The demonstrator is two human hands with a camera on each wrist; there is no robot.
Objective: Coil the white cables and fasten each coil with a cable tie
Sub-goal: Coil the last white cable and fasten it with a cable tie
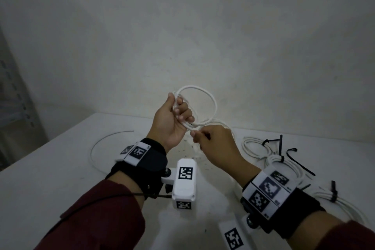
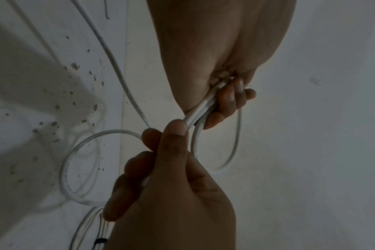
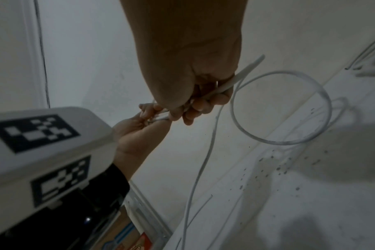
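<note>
Worktop (image 1: 60, 168): pale, speckled, against a bare wall.
Left hand (image 1: 172, 122): fingers curled around the gathered white cable coil (image 1: 205, 97).
Right hand (image 1: 215, 144): pinching the loose strand just beside it.
Advice: match each new loop's size and keep the bundle clamped.

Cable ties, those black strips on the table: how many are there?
4 that I can make out, all on the right: one on the far coil, one on the middle coil, one lying loose, one on the near coil. Others may be hidden.
</note>
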